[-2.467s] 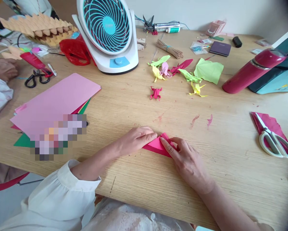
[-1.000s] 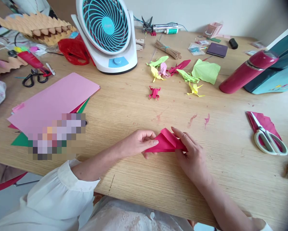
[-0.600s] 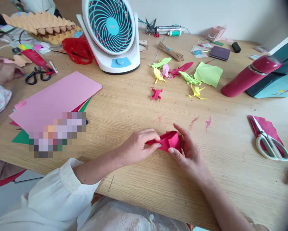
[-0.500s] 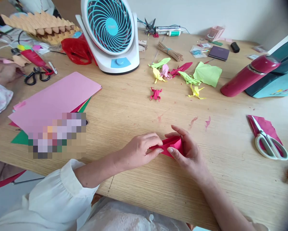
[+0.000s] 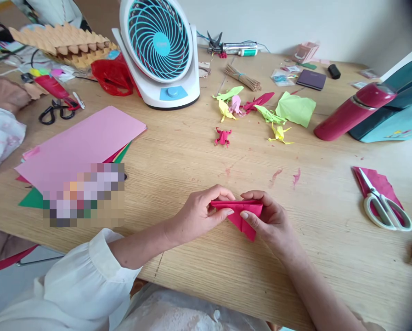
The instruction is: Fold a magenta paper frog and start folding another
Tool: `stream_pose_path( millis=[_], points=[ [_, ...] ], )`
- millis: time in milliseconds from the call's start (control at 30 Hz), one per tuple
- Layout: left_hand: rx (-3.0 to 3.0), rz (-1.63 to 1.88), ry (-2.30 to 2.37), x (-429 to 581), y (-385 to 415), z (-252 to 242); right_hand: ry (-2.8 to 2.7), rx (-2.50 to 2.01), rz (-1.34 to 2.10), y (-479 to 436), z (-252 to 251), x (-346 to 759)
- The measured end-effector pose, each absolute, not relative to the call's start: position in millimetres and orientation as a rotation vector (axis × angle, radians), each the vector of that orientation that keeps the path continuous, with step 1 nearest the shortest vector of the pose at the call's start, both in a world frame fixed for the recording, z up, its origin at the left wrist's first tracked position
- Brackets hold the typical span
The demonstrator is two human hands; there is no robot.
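Note:
A folded piece of red paper is held between both hands just above the wooden table, near its front edge. My left hand pinches its left end with thumb and fingers. My right hand grips its right end, thumb on top. The paper shows a straight top edge and a point hanging down toward me.
A stack of pink, red and green sheets lies to the left. A white and teal fan stands at the back. Several small origami figures lie in the middle. White scissors rest on red scraps at right, near a red bottle. Another person's hand is at far left.
The red paper lay flat on the table under my fingers, was then lifted and turned over, and is now pinched into a narrower shape with a point hanging down.

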State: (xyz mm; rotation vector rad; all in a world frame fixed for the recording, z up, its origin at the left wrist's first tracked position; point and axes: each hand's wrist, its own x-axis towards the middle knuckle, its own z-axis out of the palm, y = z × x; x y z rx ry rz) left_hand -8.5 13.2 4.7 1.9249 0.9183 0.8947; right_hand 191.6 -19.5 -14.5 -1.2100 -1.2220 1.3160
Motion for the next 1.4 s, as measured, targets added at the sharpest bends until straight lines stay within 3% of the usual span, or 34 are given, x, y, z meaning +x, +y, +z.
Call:
stream_pose_path(
  millis=[333,833,1400],
  points=[
    [1.560,0.864,0.905,-8.0,14.4,4.8,-1.143,-1.245,1.299,-20.1,-10.7,190.2],
    [1.731,0.917,1.010,-7.7,20.3,-1.1,-1.353,-1.234,1.059,-20.2,-23.4,193.3],
    [1.332,0.912,0.909,-4.5,19.9,-12.9,-1.479,-1.336,0.985,-20.0,-16.9,192.1]
  ],
)
